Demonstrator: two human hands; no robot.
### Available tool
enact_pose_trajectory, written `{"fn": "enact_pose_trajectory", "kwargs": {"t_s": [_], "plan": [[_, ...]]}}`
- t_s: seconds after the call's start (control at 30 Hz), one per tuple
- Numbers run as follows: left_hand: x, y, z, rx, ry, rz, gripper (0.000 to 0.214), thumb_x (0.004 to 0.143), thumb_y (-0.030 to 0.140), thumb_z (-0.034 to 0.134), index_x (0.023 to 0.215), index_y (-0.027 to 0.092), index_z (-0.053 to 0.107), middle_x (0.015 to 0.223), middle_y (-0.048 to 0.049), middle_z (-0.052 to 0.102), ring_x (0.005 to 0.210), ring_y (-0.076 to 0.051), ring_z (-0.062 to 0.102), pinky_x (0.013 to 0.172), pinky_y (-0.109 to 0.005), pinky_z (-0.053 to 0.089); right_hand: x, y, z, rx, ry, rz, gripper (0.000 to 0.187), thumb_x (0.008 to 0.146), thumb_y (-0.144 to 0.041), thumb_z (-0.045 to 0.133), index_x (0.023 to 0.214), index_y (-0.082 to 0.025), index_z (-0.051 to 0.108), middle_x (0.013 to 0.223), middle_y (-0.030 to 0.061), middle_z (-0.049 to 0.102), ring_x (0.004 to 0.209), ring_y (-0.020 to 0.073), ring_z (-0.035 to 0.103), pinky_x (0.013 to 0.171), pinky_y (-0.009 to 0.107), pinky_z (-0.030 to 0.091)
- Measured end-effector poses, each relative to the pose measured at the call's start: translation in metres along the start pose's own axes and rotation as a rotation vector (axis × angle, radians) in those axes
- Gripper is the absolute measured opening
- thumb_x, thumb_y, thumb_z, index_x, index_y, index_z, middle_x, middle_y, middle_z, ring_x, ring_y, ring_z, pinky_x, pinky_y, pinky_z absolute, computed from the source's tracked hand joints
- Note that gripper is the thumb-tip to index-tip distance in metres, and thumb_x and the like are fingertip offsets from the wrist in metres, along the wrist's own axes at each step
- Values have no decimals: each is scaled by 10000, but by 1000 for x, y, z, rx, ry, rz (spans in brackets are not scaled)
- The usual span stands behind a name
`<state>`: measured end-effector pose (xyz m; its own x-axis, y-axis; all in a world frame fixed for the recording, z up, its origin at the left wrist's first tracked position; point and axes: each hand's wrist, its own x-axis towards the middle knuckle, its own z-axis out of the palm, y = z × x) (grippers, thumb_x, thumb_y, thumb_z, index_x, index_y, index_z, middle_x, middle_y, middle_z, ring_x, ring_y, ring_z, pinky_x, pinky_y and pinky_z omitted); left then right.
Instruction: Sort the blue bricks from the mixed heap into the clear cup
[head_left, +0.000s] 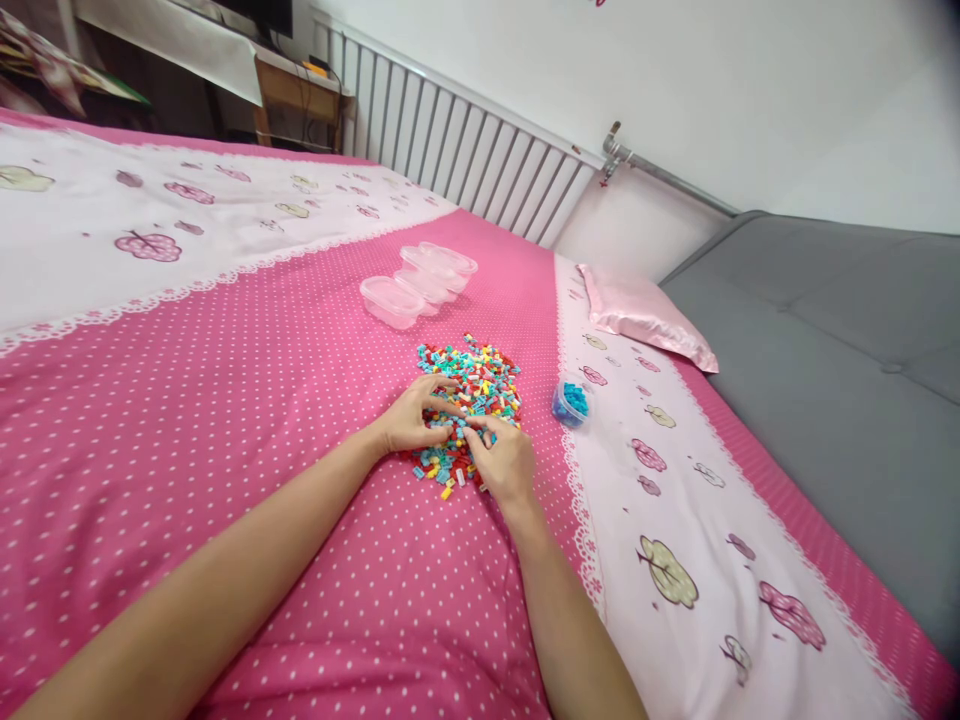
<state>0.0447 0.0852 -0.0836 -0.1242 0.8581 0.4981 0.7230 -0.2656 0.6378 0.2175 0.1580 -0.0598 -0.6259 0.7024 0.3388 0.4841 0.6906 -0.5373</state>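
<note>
A heap of small plastic building bricks in red, yellow, teal, blue and white lies on the pink dotted bedspread. Over the left part of the heap is my left hand, its thumb and fingers apart and touching the bricks. My right hand rests at the near right side of the heap. Its thumb and index finger are drawn together in a pinch close to the left fingertips; whatever is between them is too small to make out. To the right stands a clear plastic tub with blue bricks inside.
Several clear plastic containers stand in a row beyond the heap. A pink pillow lies by the grey padded headboard. Metal bed rails run along the wall, and a desk is at the far left.
</note>
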Motion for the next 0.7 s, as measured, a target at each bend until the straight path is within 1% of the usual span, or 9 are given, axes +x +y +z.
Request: {"fn": "enact_pose_trajectory", "kwargs": {"t_s": [0.17,0.43,0.53,0.7], "plan": [[0,-2,0,52,-41,7,324,669,258,611,973,233,721,1268,-60,527,1206,-259,436,1071,-416,292,-1,0,-1,-21,-36,-37,260,799,-326,537,992,-275,703,690,-15,661,603,137,571,572,231,379],[0,-2,1,70,-35,-12,309,683,287,618,973,237,711,1275,-57,534,1204,-252,457,1070,-410,302,-2,-3,-2,-71,-35,-71,178,809,-288,530,844,-264,703,730,-17,683,639,130,594,596,222,374],[0,0,1,84,-27,-23,292,685,280,612,952,212,706,1258,-74,527,1194,-255,462,1063,-410,314,-2,-3,-1,-77,-34,-65,171,807,-287,530,839,-267,697,728,-21,682,647,130,596,595,220,369],[-1,4,1,106,-22,-27,239,671,251,596,871,154,685,1235,-120,500,1184,-262,463,1041,-387,342,-2,-2,1,-79,-30,-25,149,789,-300,552,852,-269,684,680,-30,660,586,125,566,569,224,355]]}}
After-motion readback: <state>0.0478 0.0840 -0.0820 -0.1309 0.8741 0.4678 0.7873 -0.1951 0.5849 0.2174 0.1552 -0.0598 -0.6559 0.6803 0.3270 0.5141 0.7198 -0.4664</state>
